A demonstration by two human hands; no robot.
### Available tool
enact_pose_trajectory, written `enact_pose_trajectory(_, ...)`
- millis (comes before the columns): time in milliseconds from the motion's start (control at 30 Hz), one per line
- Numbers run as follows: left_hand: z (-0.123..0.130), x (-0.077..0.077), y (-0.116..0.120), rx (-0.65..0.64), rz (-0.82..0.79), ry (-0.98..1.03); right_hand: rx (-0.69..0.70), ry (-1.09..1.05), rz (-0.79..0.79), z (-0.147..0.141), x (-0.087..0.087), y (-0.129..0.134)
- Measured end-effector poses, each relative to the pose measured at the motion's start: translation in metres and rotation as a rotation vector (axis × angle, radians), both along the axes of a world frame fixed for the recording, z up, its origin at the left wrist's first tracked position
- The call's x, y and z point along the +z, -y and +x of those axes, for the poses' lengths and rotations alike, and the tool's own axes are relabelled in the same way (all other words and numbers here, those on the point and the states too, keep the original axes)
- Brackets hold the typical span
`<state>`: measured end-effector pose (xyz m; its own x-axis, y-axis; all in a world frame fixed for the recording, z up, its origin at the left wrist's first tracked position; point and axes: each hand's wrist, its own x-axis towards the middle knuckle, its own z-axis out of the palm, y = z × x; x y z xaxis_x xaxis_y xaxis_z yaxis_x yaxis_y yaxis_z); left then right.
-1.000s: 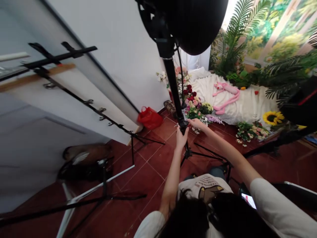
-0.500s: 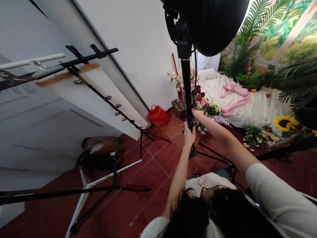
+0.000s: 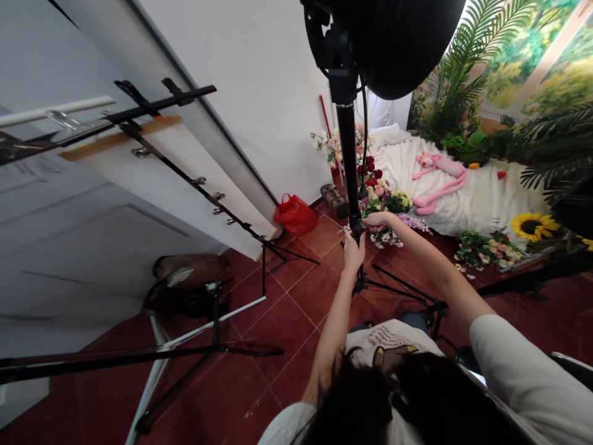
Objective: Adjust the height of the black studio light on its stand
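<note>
A black light stand (image 3: 351, 161) rises in front of me, with a large black lamp head (image 3: 393, 49) on top and a cable hanging beside the pole. My left hand (image 3: 354, 251) is closed around the pole just under its black locking collar (image 3: 356, 224). From the right, my right hand (image 3: 377, 220) reaches the same collar, its fingers closed at the collar's side. The fingertips are small here, and any knob between them is hidden.
Stand legs (image 3: 398, 287) spread over the red tiled floor (image 3: 287, 321). To the left are a backdrop rack (image 3: 185, 179) with clips and a red bag (image 3: 296, 213). On the right, flowers (image 3: 486, 250) border a white cloth (image 3: 491, 204) bearing a pink plush toy (image 3: 445, 170).
My right hand has come down from the pole above the collar to the collar's right side. My left hand keeps its grip below it. The view has shifted slightly.
</note>
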<state>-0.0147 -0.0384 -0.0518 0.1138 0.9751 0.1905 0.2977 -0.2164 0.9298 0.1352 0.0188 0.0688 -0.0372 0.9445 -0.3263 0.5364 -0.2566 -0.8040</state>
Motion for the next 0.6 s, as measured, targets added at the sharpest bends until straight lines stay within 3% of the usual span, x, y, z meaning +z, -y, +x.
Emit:
enact_pose_trajectory(100,0.0,-0.002,-0.001,0.003,0.028,0.027,0.086,0.049,-0.035,0.007,-0.015,0.017)
enact_pose_trajectory(300,0.001,-0.004,-0.001,0.009,0.036,0.029,-0.041,-0.136,0.197,0.002,-0.039,0.039)
enact_pose_trajectory(500,-0.001,-0.002,-0.001,-0.003,0.049,0.007,-0.185,-0.662,0.068,0.002,-0.062,0.049)
enact_pose_trajectory(600,-0.002,-0.001,-0.001,-0.013,0.056,0.004,-0.208,-0.686,0.0,0.012,-0.071,0.051)
